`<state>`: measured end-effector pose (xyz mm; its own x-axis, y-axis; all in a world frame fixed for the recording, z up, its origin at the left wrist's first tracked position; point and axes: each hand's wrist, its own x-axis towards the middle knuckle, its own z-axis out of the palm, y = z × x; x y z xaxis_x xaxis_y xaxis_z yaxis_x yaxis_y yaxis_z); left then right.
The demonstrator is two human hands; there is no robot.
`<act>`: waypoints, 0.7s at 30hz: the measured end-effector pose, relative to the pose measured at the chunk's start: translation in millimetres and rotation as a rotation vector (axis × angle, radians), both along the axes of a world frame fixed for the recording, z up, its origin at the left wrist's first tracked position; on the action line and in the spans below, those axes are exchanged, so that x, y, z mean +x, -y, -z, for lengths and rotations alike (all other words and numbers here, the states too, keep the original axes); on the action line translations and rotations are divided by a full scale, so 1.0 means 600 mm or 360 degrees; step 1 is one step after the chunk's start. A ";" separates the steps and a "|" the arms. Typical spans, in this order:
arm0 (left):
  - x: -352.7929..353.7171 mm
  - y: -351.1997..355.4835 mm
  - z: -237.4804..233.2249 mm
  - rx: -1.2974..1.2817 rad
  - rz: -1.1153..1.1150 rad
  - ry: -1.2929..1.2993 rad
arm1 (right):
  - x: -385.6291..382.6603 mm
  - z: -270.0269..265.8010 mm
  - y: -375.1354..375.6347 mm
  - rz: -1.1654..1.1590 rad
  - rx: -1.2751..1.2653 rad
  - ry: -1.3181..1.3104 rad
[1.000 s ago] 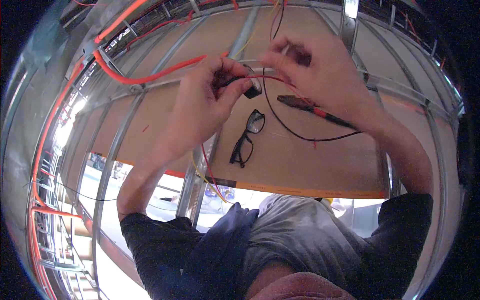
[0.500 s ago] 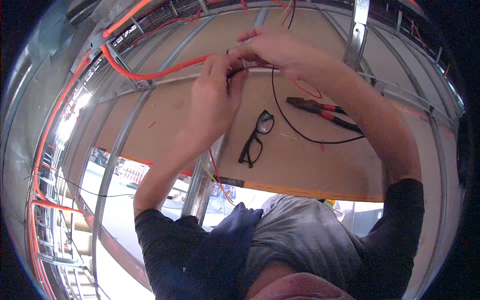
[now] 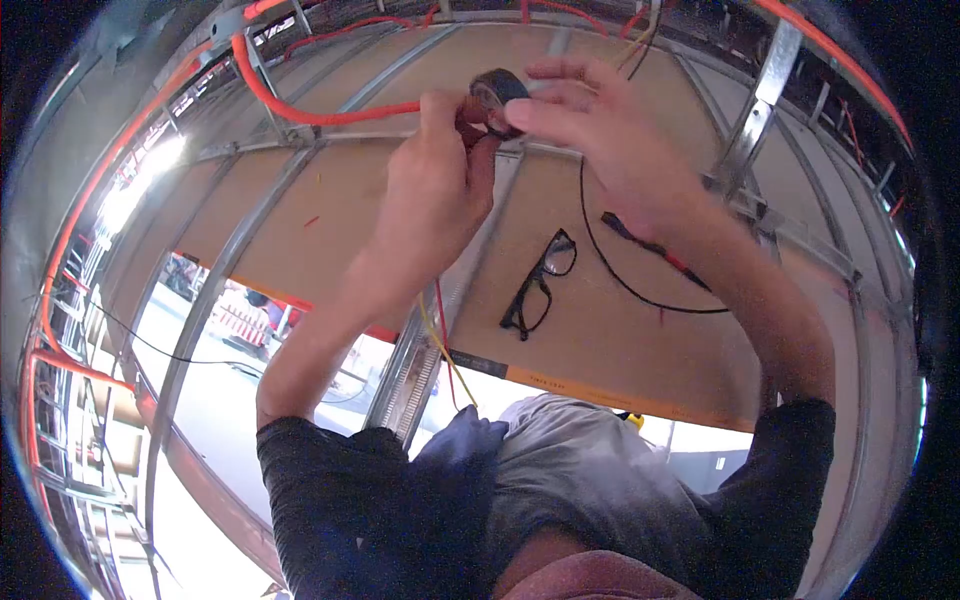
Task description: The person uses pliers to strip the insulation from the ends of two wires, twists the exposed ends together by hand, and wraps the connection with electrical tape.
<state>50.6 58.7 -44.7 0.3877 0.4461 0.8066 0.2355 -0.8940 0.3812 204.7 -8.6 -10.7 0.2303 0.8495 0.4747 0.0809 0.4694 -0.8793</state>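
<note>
A roll of black tape (image 3: 493, 92) is up between my two hands. My right hand (image 3: 600, 115) has its thumb against the roll's edge, with the fingers reaching beyond it. My left hand (image 3: 432, 170) is closed in a pinch at the end of the orange corrugated conduit (image 3: 340, 116), just left of the roll. Its fingers hide what lies inside the pinch. Under my right forearm, pliers (image 3: 650, 243) with red and black handles lie partly covered on the brown board (image 3: 620, 350). Black-framed glasses (image 3: 541, 285) lie on that board below my hands.
A black cable (image 3: 620, 275) curves over the board to the right. Red and yellow wires (image 3: 440, 335) hang by a metal stud (image 3: 400, 390). Metal framing (image 3: 235, 245) and more orange conduit (image 3: 60, 260) run along the left. An upright metal bracket (image 3: 770, 100) stands at upper right.
The tape roll now shows plainly between my hands, where fingers covered it before. My right hand has moved right and opened its fingers somewhat. The forearm covers more of the pliers.
</note>
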 end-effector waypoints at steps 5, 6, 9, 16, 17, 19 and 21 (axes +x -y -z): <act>-0.005 -0.015 0.016 0.0043 0.0105 0.0111 | -0.014 -0.020 0.058 0.0053 -0.0429 0.0311; -0.004 -0.012 0.014 -0.0046 0.0186 0.0117 | -0.012 -0.014 0.058 0.0094 -0.0428 0.0427; -0.004 -0.006 0.011 -0.0239 0.0304 0.0097 | -0.002 0.002 0.062 0.0060 -0.0604 0.0407; -0.010 0.003 0.019 -0.0089 0.0294 0.0000 | 0.022 0.001 0.084 -0.0455 -0.0948 0.0219; -0.009 0.005 0.019 -0.0089 0.0301 -0.0008 | 0.016 0.013 0.086 -0.0356 -0.0858 0.0149; -0.006 0.006 0.018 -0.0085 0.0308 -0.0025 | 0.012 0.022 0.089 -0.0243 -0.0758 0.0074; -0.012 0.019 0.009 -0.0280 0.0398 -0.0060 | 0.013 0.022 0.092 -0.0279 -0.0625 -0.0013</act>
